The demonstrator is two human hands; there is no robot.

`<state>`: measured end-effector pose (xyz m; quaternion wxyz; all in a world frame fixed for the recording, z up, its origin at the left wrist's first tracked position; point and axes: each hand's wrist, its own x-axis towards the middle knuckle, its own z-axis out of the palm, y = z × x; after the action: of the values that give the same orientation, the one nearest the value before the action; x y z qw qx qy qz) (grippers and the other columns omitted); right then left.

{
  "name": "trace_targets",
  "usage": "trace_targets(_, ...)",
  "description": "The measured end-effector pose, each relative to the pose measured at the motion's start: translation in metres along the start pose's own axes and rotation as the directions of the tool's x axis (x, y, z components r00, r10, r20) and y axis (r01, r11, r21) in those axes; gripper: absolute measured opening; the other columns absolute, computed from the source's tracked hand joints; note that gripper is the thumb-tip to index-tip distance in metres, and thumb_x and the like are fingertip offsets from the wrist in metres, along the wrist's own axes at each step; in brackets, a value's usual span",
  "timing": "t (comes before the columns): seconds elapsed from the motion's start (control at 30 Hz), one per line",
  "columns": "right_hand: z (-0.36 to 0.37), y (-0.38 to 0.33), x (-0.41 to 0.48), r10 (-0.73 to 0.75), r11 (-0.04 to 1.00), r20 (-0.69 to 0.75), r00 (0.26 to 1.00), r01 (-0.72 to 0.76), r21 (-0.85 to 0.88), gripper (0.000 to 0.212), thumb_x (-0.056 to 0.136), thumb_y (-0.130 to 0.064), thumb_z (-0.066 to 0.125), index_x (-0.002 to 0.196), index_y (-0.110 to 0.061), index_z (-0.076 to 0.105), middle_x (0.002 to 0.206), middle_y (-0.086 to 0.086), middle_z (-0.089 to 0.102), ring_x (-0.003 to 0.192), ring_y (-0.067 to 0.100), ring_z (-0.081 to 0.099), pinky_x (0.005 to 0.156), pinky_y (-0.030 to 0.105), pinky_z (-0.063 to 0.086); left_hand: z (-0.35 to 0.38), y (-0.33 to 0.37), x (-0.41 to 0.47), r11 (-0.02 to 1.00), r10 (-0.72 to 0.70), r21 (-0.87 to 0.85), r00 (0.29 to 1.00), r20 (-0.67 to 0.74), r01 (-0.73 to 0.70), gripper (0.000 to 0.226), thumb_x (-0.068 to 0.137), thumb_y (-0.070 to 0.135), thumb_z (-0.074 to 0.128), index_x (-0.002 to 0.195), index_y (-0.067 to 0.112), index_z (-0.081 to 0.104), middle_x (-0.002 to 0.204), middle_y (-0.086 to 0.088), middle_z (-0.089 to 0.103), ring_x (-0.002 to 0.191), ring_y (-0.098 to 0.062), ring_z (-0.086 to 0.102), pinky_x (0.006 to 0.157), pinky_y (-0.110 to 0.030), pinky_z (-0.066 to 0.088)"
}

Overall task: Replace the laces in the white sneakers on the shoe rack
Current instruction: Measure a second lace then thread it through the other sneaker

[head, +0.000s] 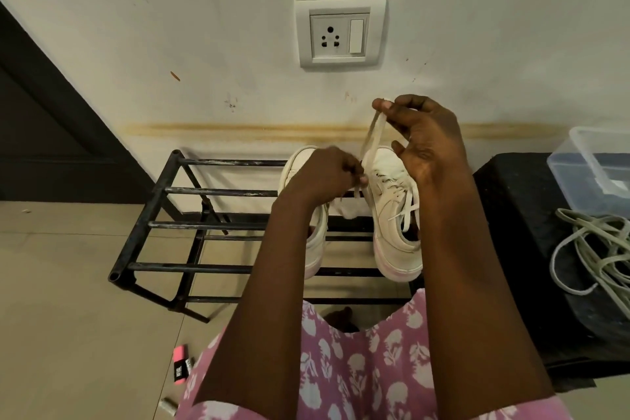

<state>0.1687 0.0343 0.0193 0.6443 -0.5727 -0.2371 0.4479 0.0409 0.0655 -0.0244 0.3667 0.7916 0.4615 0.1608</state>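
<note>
Two white sneakers [317, 249] [392, 215] — one rack [204, 192] (black), two hands [324, 177] [429, 147].

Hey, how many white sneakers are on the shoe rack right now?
2. The left sneaker sits on the rack, partly hidden behind the left hand. The right sneaker stands beside it, its lace pinched by the right hand. No others show.

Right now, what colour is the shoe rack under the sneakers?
Black, with pale scuffs on the rear bars; the shoe rack shows best in the head view.
</note>
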Motion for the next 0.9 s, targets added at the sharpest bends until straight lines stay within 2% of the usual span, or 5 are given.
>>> trace_targets(0.17,-0.002,-0.005,0.001,-0.039,0.998,-0.030,0.999,0.040,0.041,0.025,0.069,-0.010,0.078,0.072,-0.023,0.057,0.102,0.003,0.073,0.111,0.013,0.061,0.081,0.037,0.035,0.011,-0.009,0.002,0.978,-0.096,0.197,0.983,0.155,0.065,0.022,0.083,0.026,0.069,0.101,0.013,0.073,0.108,-0.004,0.069,0.111,-0.021,0.056,0.106,-0.042,0.035)
trace_targets(0.5,0.004,0.007,-0.002,0.033,0.995,0.101,0.994,-0.023,-0.101,0.021,0.073,-0.006,0.075,0.074,-0.019,0.058,0.084,-0.001,0.072,0.097,0.017,0.064,0.079,0.035,0.040,0.008,0.012,0.002,0.902,-0.018,-0.418,0.957,-0.290,-0.110,0.027,0.090,0.030,0.060,0.088,0.005,0.071,0.089,-0.016,0.070,0.087,-0.028,0.064,0.080,-0.041,0.048)
trace_targets(0.67,0.001,0.002,-0.003,-0.005,1.000,0.021,1.000,0.006,-0.021,0.024,0.071,-0.006,0.076,0.074,-0.021,0.057,0.105,0.009,0.071,0.102,0.013,0.065,0.089,0.042,0.036,0.007,0.004,0.003,0.983,0.073,-0.164,0.993,-0.096,-0.089,0.019,0.087,0.025,0.065,0.085,0.007,0.073,0.080,-0.002,0.066,0.081,-0.016,0.058,0.070,-0.018,0.040)
trace_targets(0.77,-0.002,-0.003,-0.003,-0.045,0.999,-0.022,0.999,0.046,0.006,0.025,0.071,-0.007,0.077,0.076,-0.023,0.057,0.097,0.004,0.073,0.099,0.010,0.067,0.085,0.037,0.038,0.015,-0.001,0.006,0.971,-0.040,0.237,0.996,0.075,0.021,0.021,0.085,0.034,0.066,0.095,0.017,0.074,0.101,0.000,0.067,0.109,-0.018,0.054,0.111,-0.046,0.024)
trace_targets(0.9,-0.003,-0.004,-0.003,-0.057,0.998,-0.031,0.998,0.057,0.021,0.025,0.068,-0.010,0.079,0.077,-0.023,0.059,0.100,0.004,0.072,0.102,0.012,0.065,0.084,0.036,0.040,0.019,-0.005,0.009,0.934,-0.121,0.346,0.990,0.074,0.088,0.028,0.086,0.046,0.061,0.101,0.025,0.071,0.112,0.004,0.065,0.119,-0.016,0.047,0.110,-0.064,0.000)
